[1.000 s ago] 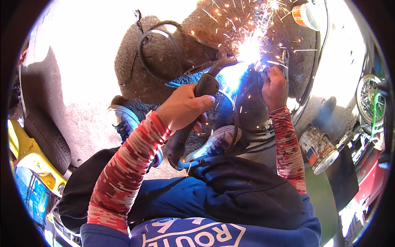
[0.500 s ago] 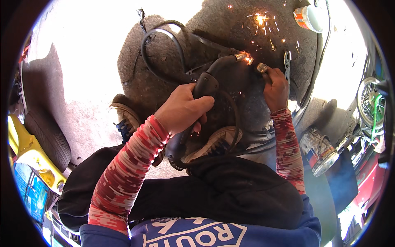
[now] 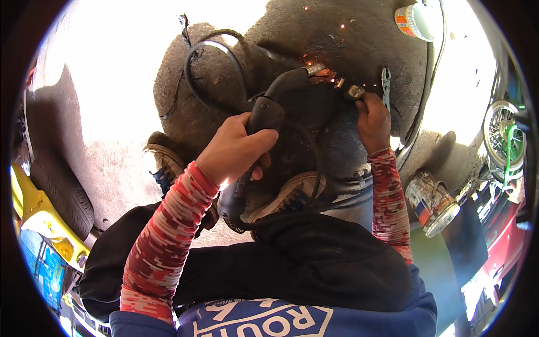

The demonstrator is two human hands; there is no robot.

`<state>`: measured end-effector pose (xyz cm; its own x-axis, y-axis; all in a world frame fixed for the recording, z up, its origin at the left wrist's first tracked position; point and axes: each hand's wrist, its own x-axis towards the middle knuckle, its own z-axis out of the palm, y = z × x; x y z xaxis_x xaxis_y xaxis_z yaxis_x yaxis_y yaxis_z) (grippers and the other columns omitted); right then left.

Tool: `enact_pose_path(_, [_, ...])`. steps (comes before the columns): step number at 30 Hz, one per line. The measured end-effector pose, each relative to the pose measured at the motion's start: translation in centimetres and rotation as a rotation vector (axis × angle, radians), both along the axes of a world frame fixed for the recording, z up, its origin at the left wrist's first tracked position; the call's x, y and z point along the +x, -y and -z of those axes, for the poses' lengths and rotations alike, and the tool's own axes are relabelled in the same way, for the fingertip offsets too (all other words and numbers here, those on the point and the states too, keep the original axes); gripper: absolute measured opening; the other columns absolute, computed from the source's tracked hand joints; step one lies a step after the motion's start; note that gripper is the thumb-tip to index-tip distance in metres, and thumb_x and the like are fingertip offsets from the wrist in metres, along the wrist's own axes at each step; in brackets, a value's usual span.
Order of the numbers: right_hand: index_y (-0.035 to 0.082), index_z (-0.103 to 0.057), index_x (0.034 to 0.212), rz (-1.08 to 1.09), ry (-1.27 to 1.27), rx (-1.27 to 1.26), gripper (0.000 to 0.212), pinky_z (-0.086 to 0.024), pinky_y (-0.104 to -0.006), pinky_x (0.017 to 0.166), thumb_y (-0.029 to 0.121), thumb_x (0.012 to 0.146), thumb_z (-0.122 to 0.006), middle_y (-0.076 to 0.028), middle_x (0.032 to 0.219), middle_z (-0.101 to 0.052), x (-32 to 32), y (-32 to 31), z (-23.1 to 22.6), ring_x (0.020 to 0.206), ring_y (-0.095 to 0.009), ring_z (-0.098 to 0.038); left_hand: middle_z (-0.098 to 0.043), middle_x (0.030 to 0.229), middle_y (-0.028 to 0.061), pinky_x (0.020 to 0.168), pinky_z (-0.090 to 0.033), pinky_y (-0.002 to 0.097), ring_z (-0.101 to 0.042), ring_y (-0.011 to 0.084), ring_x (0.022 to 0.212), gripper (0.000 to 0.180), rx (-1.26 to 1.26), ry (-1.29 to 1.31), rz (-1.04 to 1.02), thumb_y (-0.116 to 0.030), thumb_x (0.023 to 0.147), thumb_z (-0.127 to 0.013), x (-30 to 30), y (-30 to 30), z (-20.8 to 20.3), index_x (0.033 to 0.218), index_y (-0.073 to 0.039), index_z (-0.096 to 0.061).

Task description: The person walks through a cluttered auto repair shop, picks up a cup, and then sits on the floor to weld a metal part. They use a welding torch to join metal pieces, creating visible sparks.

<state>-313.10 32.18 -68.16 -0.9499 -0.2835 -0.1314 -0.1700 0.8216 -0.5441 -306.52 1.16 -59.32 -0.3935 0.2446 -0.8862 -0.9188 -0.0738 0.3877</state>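
My left hand (image 3: 238,147) is wrapped round the handle of a black welding torch (image 3: 265,114). The torch's neck bends up and right, ending in a metal nozzle (image 3: 314,69) beside orange glowing spots. Just right of the nozzle is a small brass-coloured cylinder (image 3: 340,82); whether it touches anything I cannot tell. My right hand (image 3: 375,121) pinches a short, blocky metal piece (image 3: 355,92) between thumb and fingers, its end facing the nozzle with a gap between. Right of that hand lies a metal clamp (image 3: 386,84).
A black cable (image 3: 216,48) loops on the ground left of the nozzle. An orange-and-white tub (image 3: 414,22) stands far right, and a stained paint can (image 3: 431,202) nearer. My shoe (image 3: 292,196) is below the torch. A tyre (image 3: 62,188) lies at left.
The bright spark burst at the far side has faded to a few glowing specks. The nozzle glows less, and the torch has shifted slightly left and up. Both hands keep their grips.
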Motion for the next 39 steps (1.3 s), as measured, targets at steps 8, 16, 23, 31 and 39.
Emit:
enact_pose_path(8, [0.0, -0.069, 0.109, 0.056, 0.178, -0.369, 0.021, -0.048, -0.0309, 0.083, -0.006, 0.09, -0.06, -0.013, 0.099, -0.065, 0.7, -2.0, -4.6, 0.092, -0.026, -0.064, -0.062, 0.071, 0.008, 0.049, -0.051, 0.0294, -0.06, 0.0158, 0.054, 0.023, 0.022, -0.119, -0.166, -0.02, 0.097, -0.061, 0.1, 0.8, -0.2, 0.109, 0.0, -0.061])
enact_pose_path(16, [0.001, -0.069, 0.108, 0.313, -0.341, -0.255, 0.016, -0.051, -0.0393, 0.086, 0.003, 0.091, -0.067, -0.017, 0.098, -0.068, 7.3, -8.9, -16.2, 0.094, -0.035, -0.065, -0.06, 0.073, 0.0083, 0.046, -0.049, 0.0297, -0.058, 0.0183, 0.055, 0.021, -0.01, -0.137, -0.292, -0.028, 0.098, -0.057, 0.8, 0.2, -1.2, 0.107, -0.009, -0.055])
enact_pose_path(23, [-0.001, -0.072, 0.104, 0.835, -0.355, 0.5, 0.018, -0.055, -0.0359, 0.079, 0.011, 0.092, -0.068, -0.016, 0.093, -0.075, 18.3, -29.6, -30.7, 0.083, -0.027, -0.073, -0.059, 0.075, 0.008, 0.05, -0.05, 0.0288, -0.057, 0.0179, 0.056, 0.021, -0.089, -0.307, -0.123, -0.028, 0.098, -0.053, -0.9, -3.9, -3.6, 0.11, -0.012, -0.053])
enact_pose_path(31, [0.008, -0.077, 0.105, 0.691, 0.454, 1.014, 0.024, -0.059, -0.0467, 0.087, 0.014, 0.087, -0.063, -0.021, 0.105, -0.074, 15.4, -38.6, -19.1, 0.101, -0.037, -0.072, -0.06, 0.073, 0.0091, 0.05, -0.05, 0.0306, -0.058, 0.019, 0.054, 0.022, -0.138, -0.366, -0.055, -0.026, 0.099, -0.048, -1.2, -6.0, -5.9, 0.113, -0.01, -0.052])
enact_pose_path(39, [0.007, -0.074, 0.114, 0.828, 0.595, 0.828, 0.027, -0.055, -0.0441, 0.098, 0.016, 0.092, -0.061, -0.021, 0.119, -0.07, 13.7, -39.3, -13.6, 0.114, -0.035, -0.068, -0.061, 0.074, 0.0085, 0.051, -0.051, 0.0319, -0.058, 0.0196, 0.055, 0.023, -0.161, -0.349, -0.099, -0.03, 0.099, -0.05, -0.5, -3.9, -5.5, 0.112, -0.011, -0.053])
